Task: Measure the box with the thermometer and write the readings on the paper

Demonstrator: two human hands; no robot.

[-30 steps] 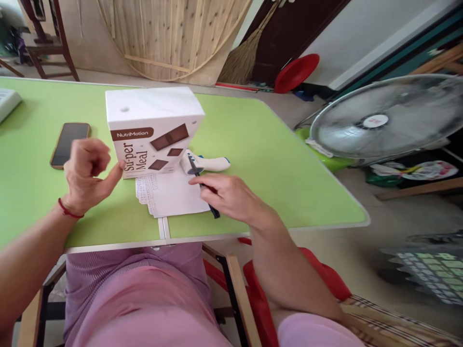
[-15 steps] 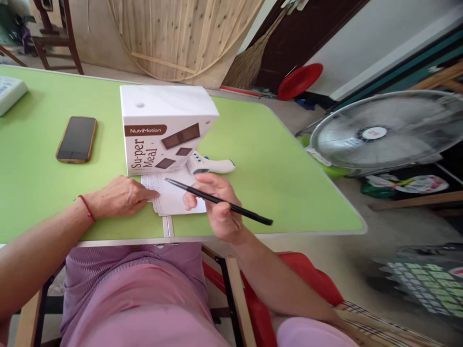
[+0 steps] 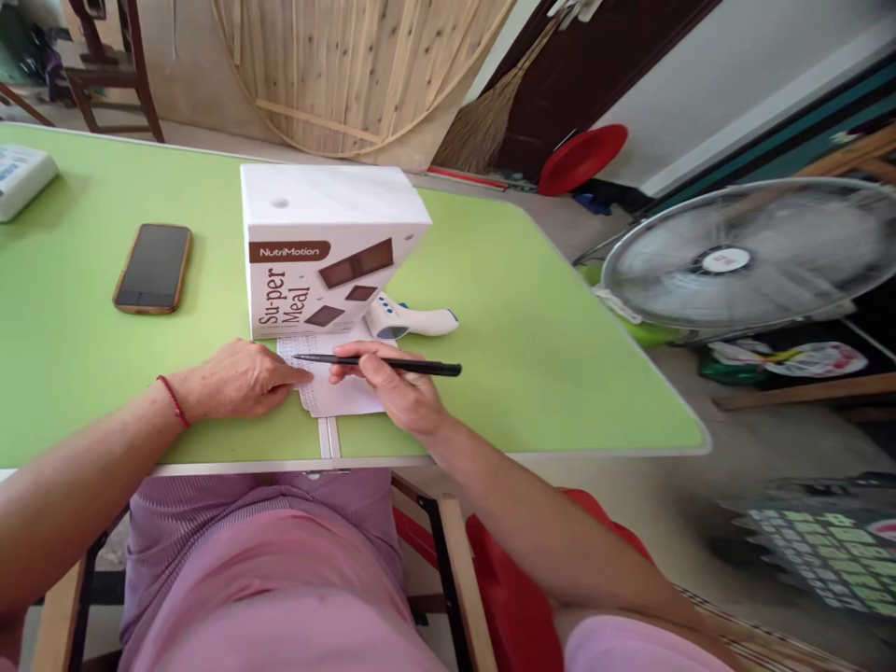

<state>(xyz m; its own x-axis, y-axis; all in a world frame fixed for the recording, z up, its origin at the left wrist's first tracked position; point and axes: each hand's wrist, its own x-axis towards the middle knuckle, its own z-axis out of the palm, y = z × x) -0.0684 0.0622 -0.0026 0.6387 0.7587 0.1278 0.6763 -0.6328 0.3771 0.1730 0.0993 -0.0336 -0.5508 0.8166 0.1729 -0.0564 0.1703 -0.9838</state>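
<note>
Pinching a pen between thumb and fingers of the right hand, gripping back from the tip, probably to leave the writing in sight. Slanting low over the left part of the paper; too fine to tell whether touching. Resting the left hand on the table, index finger reaching onto the written margin, likely to steady the paper or mark a line; other fingers bent under, too hidden to tell whether closed. Lying flat near the front edge, within easy reach; meeting the base of an upright box, perhaps tucked beneath. Lying just right of that, a white gadget, handle outward. Lying screen up at left, a phone, apparently laid aside. Spreading around all this, smooth green tabletop with pale rim and a metal seam below the paper. Standing beyond to the right, a fan. Farther back, leaning or lying: a red basin, a broom, a round wooden board; at far left, a chair.
</note>
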